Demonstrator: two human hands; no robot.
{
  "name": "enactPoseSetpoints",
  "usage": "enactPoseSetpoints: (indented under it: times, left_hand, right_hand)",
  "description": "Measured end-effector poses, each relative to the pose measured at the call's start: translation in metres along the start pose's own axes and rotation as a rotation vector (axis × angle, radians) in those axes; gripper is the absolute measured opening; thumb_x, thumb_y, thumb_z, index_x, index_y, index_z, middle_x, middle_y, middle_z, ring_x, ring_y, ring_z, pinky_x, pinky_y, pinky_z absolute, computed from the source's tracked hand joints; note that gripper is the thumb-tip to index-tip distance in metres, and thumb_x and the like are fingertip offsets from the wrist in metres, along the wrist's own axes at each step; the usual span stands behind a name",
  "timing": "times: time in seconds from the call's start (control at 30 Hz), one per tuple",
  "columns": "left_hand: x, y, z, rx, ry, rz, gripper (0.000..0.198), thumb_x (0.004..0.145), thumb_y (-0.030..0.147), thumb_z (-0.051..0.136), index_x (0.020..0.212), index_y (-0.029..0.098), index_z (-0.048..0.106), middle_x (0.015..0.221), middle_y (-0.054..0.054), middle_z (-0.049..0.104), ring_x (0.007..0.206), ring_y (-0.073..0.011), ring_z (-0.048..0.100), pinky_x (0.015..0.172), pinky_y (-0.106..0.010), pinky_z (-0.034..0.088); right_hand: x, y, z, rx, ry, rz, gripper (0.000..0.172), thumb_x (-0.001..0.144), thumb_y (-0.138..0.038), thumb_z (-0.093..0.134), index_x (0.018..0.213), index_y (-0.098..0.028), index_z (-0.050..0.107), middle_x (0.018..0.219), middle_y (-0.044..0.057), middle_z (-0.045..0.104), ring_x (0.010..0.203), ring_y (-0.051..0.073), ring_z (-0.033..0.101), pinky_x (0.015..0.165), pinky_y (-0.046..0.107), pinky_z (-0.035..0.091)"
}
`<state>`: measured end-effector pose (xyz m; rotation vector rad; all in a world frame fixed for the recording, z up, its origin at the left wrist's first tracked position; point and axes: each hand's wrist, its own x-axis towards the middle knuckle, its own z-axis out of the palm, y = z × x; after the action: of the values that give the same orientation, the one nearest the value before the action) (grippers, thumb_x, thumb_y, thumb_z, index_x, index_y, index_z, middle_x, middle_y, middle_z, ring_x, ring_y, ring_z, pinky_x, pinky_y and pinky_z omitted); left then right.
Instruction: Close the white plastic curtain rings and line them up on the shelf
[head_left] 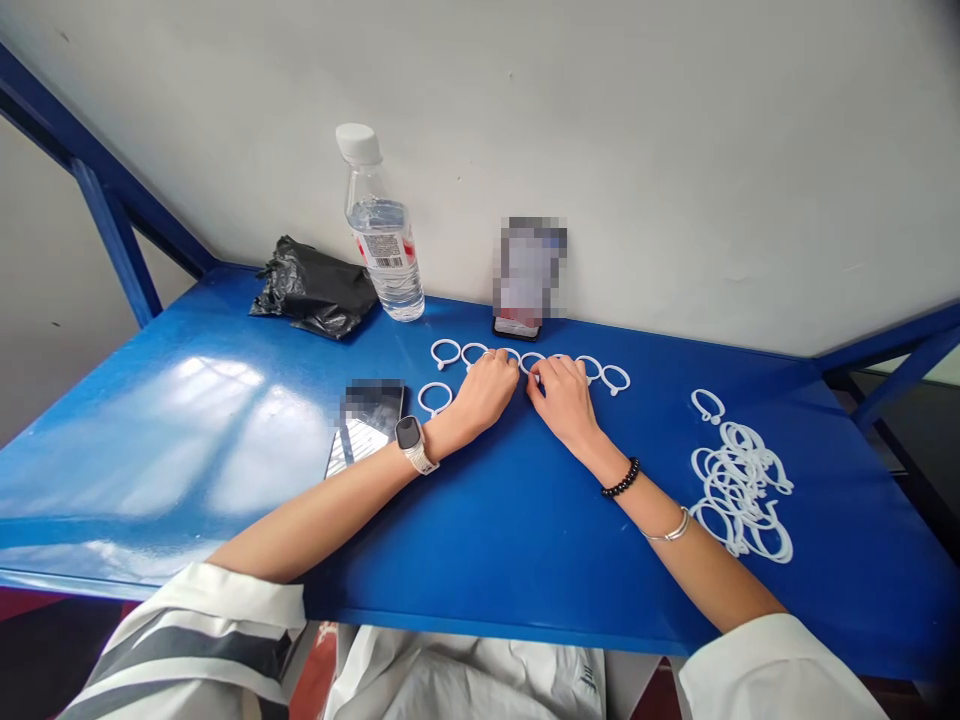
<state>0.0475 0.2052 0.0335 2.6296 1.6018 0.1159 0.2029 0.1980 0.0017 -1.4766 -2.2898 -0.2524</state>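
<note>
Several white plastic rings with small eyelets, which look like curtain rings (445,352), lie in a row across the blue table (480,540). At the middle of that row my left hand (489,388) is closed, its fingers curled down over the rings; what lies under the fingertips is hidden. Just right of it, the thumb and forefinger of my right hand (564,398) pinch the edge of a curtain ring (532,363). Another curtain ring (435,398) lies below the row, beside my left wrist. Two more rings (616,379) show past my right fingers.
A heap of white rings (742,480) lies on the right side of the table. Behind the row, a phone (521,280) leans on the wall. A water bottle (386,250) and a black plastic bag (311,290) stand at back left. A dark flat device (367,415) lies near my left wrist.
</note>
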Motion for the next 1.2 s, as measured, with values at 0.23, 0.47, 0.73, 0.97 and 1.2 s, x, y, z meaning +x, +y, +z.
enactPoseSetpoints:
  times: [0.23,0.47,0.73,0.97,1.2]
  left_hand:
    - [0.001,-0.001,0.006,-0.029,-0.001,-0.039,0.029,0.095,0.001,0.037,0.095,0.009,0.064,0.095,-0.017,0.067,0.091,-0.0275,0.067,0.073,-0.034,0.048]
    - [0.0,-0.005,0.011,-0.095,0.078,-0.021,0.028,0.093,-0.001,0.036,0.098,0.011,0.06,0.092,-0.013,0.067,0.083,-0.0237,0.065,0.066,-0.031,0.044]
    - [0.001,-0.008,0.019,-0.14,0.135,0.017,0.038,0.089,-0.003,0.034,0.122,0.008,0.049,0.095,-0.014,0.067,0.081,-0.0248,0.063,0.061,-0.032,0.042]
    - [0.0,-0.008,0.014,-0.154,0.102,-0.003,0.031,0.092,-0.002,0.033,0.114,0.01,0.052,0.095,-0.014,0.066,0.083,-0.0251,0.064,0.064,-0.032,0.043]
    - [0.0,-0.005,0.001,-0.109,0.012,-0.068,0.024,0.095,0.003,0.037,0.111,0.011,0.054,0.097,-0.014,0.067,0.088,-0.0267,0.065,0.067,-0.033,0.045]
  right_hand:
    - [-0.001,-0.002,0.002,0.029,-0.012,0.019,0.019,0.093,-0.009,0.049,0.085,-0.016,0.065,0.084,0.01,0.069,0.084,0.027,0.057,0.077,0.038,0.036]
    - [0.0,-0.003,0.002,0.132,-0.016,-0.005,0.034,0.09,-0.002,0.043,0.112,-0.015,0.066,0.096,0.011,0.071,0.089,0.028,0.057,0.081,0.039,0.043]
    - [0.0,-0.001,0.001,0.175,-0.011,-0.022,0.039,0.091,-0.002,0.04,0.118,-0.015,0.065,0.094,0.011,0.07,0.088,0.028,0.059,0.08,0.04,0.046]
    - [0.001,0.001,0.001,0.193,-0.011,0.015,0.035,0.091,-0.006,0.044,0.119,-0.015,0.064,0.097,0.012,0.072,0.09,0.029,0.06,0.082,0.042,0.047]
    - [0.0,-0.002,-0.001,0.197,0.009,0.066,0.026,0.095,-0.015,0.047,0.115,-0.016,0.064,0.086,0.009,0.07,0.085,0.027,0.06,0.081,0.041,0.045]
